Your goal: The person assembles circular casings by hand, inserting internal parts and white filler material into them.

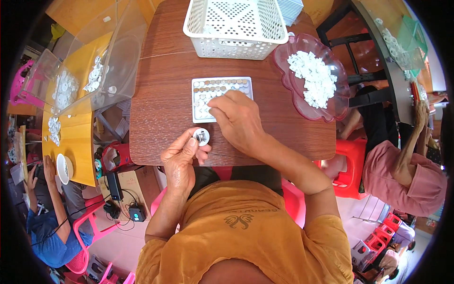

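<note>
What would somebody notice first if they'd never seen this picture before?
Probably the big mustard-yellow shirt at the bottom, then the pink bowl heaped with small white pieces on the right of the brown table. In the middle, the left hand holds a round white piece while the right hand is over the white tray.

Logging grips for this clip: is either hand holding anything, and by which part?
Left hand: a round white piece, by its edge. Right hand, over the white tray: cannot tell.
</note>
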`<state>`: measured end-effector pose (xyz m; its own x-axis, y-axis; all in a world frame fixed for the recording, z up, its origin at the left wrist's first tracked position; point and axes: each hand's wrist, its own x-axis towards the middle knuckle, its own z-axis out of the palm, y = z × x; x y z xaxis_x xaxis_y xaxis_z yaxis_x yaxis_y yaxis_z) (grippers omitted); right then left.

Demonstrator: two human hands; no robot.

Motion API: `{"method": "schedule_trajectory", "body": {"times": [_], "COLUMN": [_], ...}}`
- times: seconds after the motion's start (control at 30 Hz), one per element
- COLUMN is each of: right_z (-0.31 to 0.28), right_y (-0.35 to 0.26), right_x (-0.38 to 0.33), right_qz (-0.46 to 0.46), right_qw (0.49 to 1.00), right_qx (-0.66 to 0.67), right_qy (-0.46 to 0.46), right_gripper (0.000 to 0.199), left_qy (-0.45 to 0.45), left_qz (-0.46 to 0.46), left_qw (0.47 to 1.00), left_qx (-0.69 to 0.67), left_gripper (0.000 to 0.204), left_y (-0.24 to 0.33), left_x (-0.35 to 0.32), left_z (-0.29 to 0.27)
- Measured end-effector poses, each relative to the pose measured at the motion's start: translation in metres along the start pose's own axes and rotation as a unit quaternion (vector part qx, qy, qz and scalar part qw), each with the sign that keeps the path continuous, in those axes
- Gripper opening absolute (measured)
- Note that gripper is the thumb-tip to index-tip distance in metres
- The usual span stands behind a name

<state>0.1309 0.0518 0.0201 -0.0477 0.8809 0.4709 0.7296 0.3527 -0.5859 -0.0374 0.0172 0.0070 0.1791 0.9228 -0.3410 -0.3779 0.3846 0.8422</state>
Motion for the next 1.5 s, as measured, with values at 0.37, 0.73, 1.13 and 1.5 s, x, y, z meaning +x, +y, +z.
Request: {"method": "schedule_trajectory", "body": {"times": [0.37,0.73,1.13,1.5], "right_z": [0.025,0.019,0.026,-0.003], "right_y": [0.009,0.014,0.006,-0.008], "right_x": [0.014,0.015,0.018,-0.018], "right_qz": [-0.128,-0.071,-0.130,-0.045], "right_qw": [0.986,0.994,0.987,0.995], "right_qx": [-0.107,-0.083,-0.091,0.088], "right_qy": [-0.027,-0.022,-0.023,0.016], "right_gripper": [0.018,0.007,0.010,0.013], "left_qy": [0.002,0.002,0.005,-0.038], "left_qz": [0.001,-0.023,-0.027,-0.051], "left_qw": [1.000,0.999,0.999,0.996], "left_qx": [-0.025,-0.045,-0.045,-0.055], "left_gripper": [0.029,0.031,0.031,0.034], "left_y": [0.004,0.003,0.005,0.009], "left_x": [0.006,0.010,0.008,0.006], "left_z": [-0.005,-0.009,-0.009,0.004]}}
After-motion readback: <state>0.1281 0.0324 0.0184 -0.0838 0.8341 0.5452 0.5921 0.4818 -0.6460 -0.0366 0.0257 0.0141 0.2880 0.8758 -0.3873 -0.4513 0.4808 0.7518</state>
